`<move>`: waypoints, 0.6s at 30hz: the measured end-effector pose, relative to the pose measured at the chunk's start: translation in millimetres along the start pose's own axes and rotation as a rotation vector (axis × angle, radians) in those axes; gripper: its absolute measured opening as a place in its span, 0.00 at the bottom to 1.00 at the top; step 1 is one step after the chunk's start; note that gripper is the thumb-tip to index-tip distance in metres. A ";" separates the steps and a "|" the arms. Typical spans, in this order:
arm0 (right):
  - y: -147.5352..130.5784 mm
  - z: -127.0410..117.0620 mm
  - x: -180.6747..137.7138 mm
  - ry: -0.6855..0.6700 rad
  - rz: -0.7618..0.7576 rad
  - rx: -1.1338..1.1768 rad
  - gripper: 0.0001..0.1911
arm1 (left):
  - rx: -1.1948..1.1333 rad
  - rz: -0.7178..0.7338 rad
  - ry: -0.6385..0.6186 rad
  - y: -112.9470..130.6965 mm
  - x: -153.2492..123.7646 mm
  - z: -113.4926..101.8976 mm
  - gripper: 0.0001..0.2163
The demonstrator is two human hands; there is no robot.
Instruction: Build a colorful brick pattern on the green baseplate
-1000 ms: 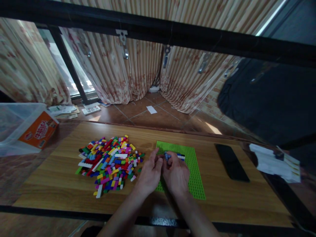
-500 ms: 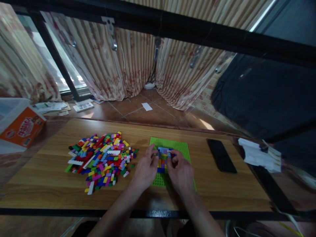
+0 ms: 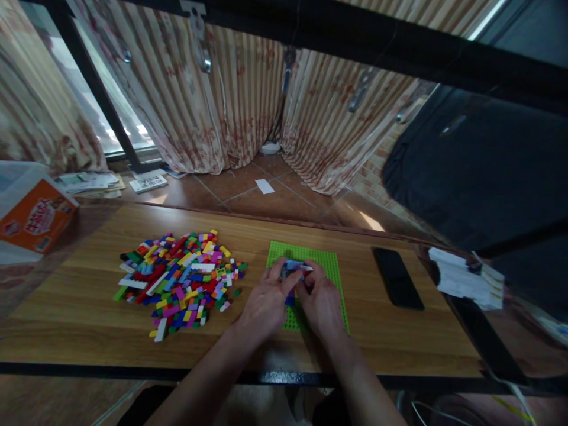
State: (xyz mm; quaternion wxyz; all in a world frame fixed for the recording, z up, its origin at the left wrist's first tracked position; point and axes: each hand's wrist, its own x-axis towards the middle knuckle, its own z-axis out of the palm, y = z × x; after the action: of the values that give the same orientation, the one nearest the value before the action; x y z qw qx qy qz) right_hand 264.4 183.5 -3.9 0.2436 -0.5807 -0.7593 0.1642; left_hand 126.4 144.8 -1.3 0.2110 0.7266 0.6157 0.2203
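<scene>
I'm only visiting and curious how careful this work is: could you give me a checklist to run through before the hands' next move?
1. Green baseplate resting on the table: ok.
2. Left hand and right hand both at the brick build: ok.
3. Clear view of the build: not ok, fingers cover much of it.
4. Bricks under the fingers pressed fully down: cannot tell, hidden.
5. Pile of loose bricks apart from the baseplate: ok.
6. Dark phone away from both hands: ok.
</scene>
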 end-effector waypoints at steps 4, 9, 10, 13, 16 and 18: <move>3.7 1.4 0.8 -0.020 -0.008 0.027 0.22 | 0.096 0.013 -0.026 7.2 0.3 -2.5 0.30; 3.5 2.2 0.6 -0.016 -0.023 0.065 0.23 | 0.177 -0.024 -0.053 12.0 1.7 -3.1 0.29; 3.0 1.9 0.5 -0.014 -0.025 0.071 0.24 | 0.187 -0.029 -0.056 12.5 2.1 -2.9 0.28; 1.0 0.3 0.0 -0.018 -0.030 0.087 0.25 | 0.204 -0.057 -0.054 14.7 3.0 -2.0 0.26; -0.4 -0.8 -0.7 -0.023 -0.030 0.088 0.24 | 0.209 -0.075 -0.052 17.4 3.7 -1.9 0.25; -0.2 -0.3 -1.0 -0.024 -0.028 0.087 0.23 | 0.213 -0.084 -0.057 19.5 4.0 -2.5 0.24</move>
State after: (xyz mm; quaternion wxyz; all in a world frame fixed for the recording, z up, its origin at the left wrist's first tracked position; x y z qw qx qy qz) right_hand 264.6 182.4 -3.7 0.2618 -0.5567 -0.7624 0.2007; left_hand 141.1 145.9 12.3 0.1591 0.7244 0.6592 0.1239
